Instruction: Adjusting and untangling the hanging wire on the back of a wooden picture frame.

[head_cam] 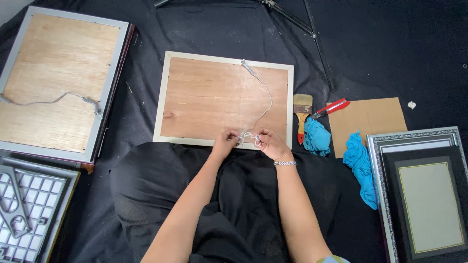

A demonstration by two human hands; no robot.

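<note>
A picture frame (224, 100) lies face down on the black-draped floor (390, 53), its plywood back up so the white hanging cord (265, 97) can be reached. At the frame's six o'clock edge the left hand (225, 142) and right hand (269, 142) sit close together, fingers pinched shut on the cord's loose end. At three o'clock lie a paintbrush (302, 114), blue cloths (317, 136) and red-handled pliers (331, 107); another frame (53, 83) rests at nine o'clock.
</note>
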